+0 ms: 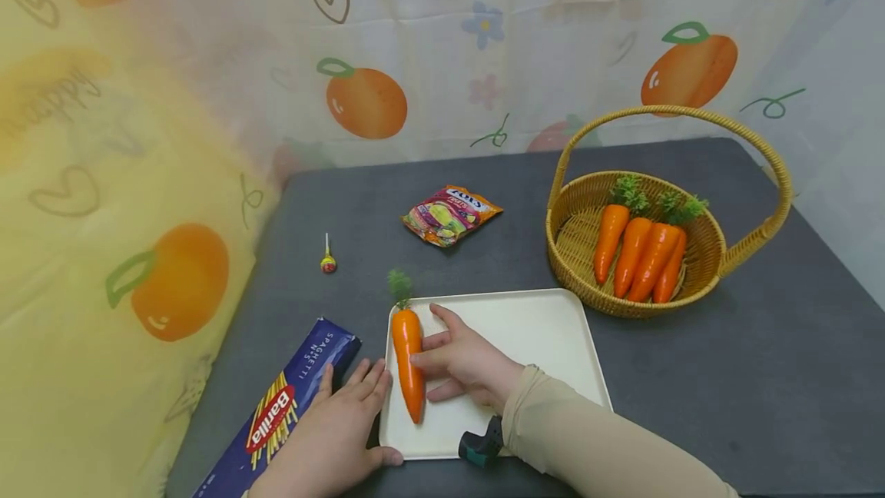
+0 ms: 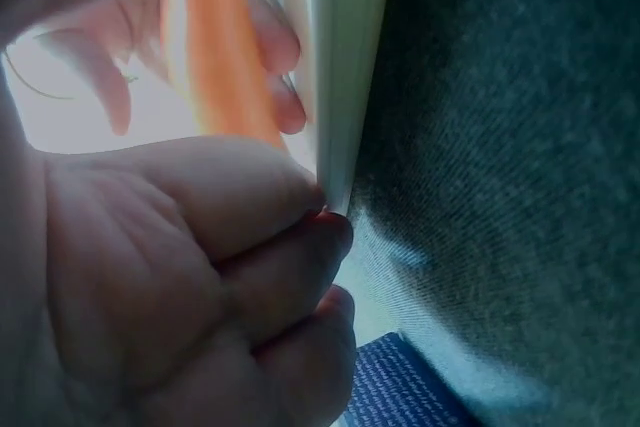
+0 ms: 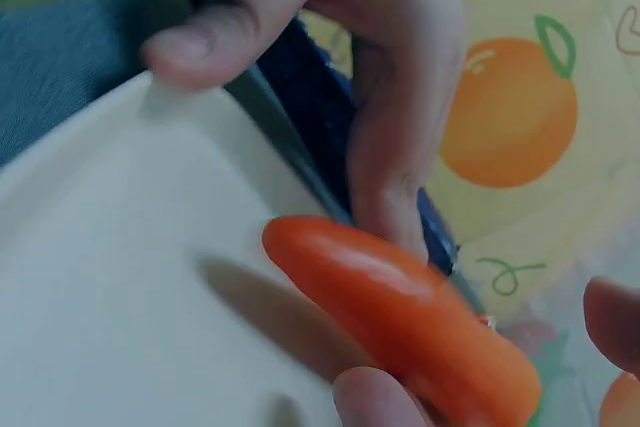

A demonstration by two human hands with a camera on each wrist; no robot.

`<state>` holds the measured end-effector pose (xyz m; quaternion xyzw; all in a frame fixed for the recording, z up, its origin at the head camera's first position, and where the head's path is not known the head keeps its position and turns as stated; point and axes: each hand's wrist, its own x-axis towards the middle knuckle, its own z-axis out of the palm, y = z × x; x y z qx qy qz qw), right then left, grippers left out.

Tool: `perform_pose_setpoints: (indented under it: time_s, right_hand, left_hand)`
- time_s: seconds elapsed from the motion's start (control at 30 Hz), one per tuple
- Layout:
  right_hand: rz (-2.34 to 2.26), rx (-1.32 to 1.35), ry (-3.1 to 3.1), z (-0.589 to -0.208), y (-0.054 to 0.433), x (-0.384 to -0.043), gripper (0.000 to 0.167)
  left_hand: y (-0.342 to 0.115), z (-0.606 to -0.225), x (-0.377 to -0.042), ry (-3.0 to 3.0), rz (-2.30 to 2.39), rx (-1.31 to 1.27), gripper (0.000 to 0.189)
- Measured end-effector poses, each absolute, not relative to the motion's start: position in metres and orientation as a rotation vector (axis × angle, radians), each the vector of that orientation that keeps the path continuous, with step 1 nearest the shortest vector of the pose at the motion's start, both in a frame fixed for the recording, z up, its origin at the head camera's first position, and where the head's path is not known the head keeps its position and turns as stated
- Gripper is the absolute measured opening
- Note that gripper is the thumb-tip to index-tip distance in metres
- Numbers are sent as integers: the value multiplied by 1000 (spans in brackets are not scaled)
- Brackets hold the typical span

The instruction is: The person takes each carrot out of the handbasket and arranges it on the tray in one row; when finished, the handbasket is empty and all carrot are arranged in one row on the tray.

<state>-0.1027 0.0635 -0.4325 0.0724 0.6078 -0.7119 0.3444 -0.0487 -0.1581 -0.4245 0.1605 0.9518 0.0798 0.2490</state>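
An orange carrot [image 1: 408, 363] with a green top lies along the left side of a white rectangular tray [image 1: 525, 321]. My right hand [image 1: 470, 360] is over the tray beside the carrot, its fingers spread and one fingertip at the carrot's right side. In the right wrist view, a fingertip [image 3: 375, 397] meets the carrot [image 3: 400, 317], while another finger stands away from it. My left hand [image 1: 346, 421] rests at the tray's left edge, fingers extended and thumb by the front corner. The left wrist view has its fingertips against the tray rim [image 2: 335, 97].
A blue spaghetti box [image 1: 276, 413] lies left of the tray, partly under my left hand. Behind are a lollipop [image 1: 328, 256] and a candy bag [image 1: 451, 215]. At the right stands a wicker basket [image 1: 574, 244] with a tall handle, holding several carrots [image 1: 646, 256].
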Motion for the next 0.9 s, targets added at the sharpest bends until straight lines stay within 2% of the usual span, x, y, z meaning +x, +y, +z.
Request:
perform_pose_setpoints:
  time_s: [0.37, 0.47, 0.53, 0.63, 0.7, 0.9]
  right_hand:
    - [-1819, 150, 1520, -428, 67, -98, 98]
    - [-1805, 108, 1525, -428, 76, -97, 92]
    - [-1783, 69, 1537, -425, 86, -98, 81]
    - [-1770, -26, 1529, -416, 113, -103, 65]
    - [-1806, -96, 1508, -405, 138, -109, 61]
    - [-2167, -177, 1408, -370, 237, -128, 72]
  left_hand:
    - [-158, -424, -50, 2573, 209, 410, 116]
    - [-158, -424, -51, 2569, 213, 403, 116]
    - [-158, -424, -51, 2563, 213, 394, 116]
    - [-158, -425, -51, 2552, 208, 385, 116]
    - [-157, -426, -52, 2542, 203, 379, 117]
    - [-156, -427, -54, 2533, 201, 370, 117]
